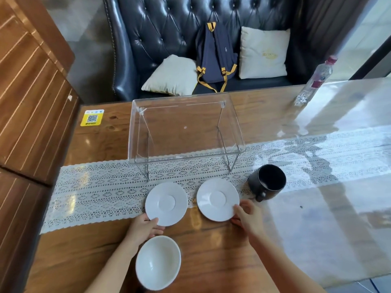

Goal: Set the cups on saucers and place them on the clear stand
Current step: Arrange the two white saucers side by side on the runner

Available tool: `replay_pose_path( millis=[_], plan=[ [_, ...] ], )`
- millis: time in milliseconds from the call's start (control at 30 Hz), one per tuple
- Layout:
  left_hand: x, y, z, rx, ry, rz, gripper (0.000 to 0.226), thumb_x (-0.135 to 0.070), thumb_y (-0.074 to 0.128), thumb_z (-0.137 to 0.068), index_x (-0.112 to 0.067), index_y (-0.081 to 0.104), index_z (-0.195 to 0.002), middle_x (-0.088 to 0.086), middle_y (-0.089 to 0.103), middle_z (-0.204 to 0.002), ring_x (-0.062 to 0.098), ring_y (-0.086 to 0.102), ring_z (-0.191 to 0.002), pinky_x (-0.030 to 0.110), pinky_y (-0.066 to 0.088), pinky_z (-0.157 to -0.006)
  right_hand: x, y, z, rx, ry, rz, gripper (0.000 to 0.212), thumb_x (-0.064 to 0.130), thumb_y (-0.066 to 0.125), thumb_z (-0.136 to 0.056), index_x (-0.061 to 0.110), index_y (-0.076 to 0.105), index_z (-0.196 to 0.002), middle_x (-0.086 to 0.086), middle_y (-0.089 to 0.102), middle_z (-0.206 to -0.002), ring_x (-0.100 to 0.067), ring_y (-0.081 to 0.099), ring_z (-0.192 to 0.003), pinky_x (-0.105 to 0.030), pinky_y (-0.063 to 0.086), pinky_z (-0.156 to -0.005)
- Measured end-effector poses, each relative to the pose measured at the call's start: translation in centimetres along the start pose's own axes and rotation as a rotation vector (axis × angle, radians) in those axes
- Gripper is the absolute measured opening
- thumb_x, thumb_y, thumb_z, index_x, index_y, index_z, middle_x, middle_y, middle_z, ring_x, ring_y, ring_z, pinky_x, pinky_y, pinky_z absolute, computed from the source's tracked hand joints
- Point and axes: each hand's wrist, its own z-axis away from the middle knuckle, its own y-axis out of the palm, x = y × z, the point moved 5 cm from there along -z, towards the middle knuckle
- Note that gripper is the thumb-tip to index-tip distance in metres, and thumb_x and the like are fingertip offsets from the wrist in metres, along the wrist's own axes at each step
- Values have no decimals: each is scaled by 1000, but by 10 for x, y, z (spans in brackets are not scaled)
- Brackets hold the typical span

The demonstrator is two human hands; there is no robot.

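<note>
Two white saucers lie side by side on the table before the clear stand. My left hand pinches the near edge of the left saucer. My right hand grips the near right edge of the right saucer. A black cup stands to the right of the saucers with its handle pointing toward me. A white cup sits near the table's front edge, just below my left hand. Nothing rests on the stand.
A lace runner crosses the wooden table under the stand's front legs. A plastic water bottle stands at the far right. A yellow QR sticker sits at the far left. Behind the table is a leather sofa with pillows and a backpack.
</note>
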Motion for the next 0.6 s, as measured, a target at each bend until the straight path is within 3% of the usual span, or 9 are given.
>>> replay_pose_path(
  millis=[100, 267, 367, 467, 600],
  plan=[
    [1, 2, 0, 53, -15, 11, 16, -5, 48, -93, 1, 55, -106, 20, 69, -80, 28, 67, -69, 31, 51, -61, 0, 0, -3, -8, -5, 15, 9, 9, 60, -88, 16, 60, -81, -17, 62, -82, -27, 65, -77, -41, 60, -65],
    [2, 1, 1, 68, -8, -4, 11, -7, 50, -93, -4, 57, -100, 16, 72, -76, 23, 70, -64, 25, 53, -51, 3, -4, -6, -21, -49, 95, 11, 11, 63, -85, 20, 60, -82, -15, 65, -81, -27, 67, -75, -37, 59, -59],
    [3, -2, -1, 6, 28, -172, 10, -16, 54, -90, -7, 59, -90, 9, 74, -67, 20, 70, -61, 27, 51, -53, 5, -5, -5, -24, -73, 140, 13, 11, 65, -83, 21, 58, -85, -15, 65, -84, -31, 69, -76, -38, 60, -56],
    [2, -6, -6, -53, 97, -421, 26, -27, 58, -87, -3, 63, -79, -2, 71, -55, 13, 68, -58, 26, 49, -58, 8, -5, -5, -20, -93, 194, 15, 9, 65, -82, 21, 55, -84, -16, 63, -84, -33, 69, -75, -40, 60, -57],
    [4, -13, -9, -119, 146, -600, 41, -41, 60, -82, -15, 57, -52, -8, 67, -48, 9, 64, -53, 24, 44, -53, 11, -4, -5, -8, -96, 236, 15, 9, 64, -81, 20, 53, -84, -17, 63, -85, -33, 70, -68, -36, 58, -52]
  ],
)
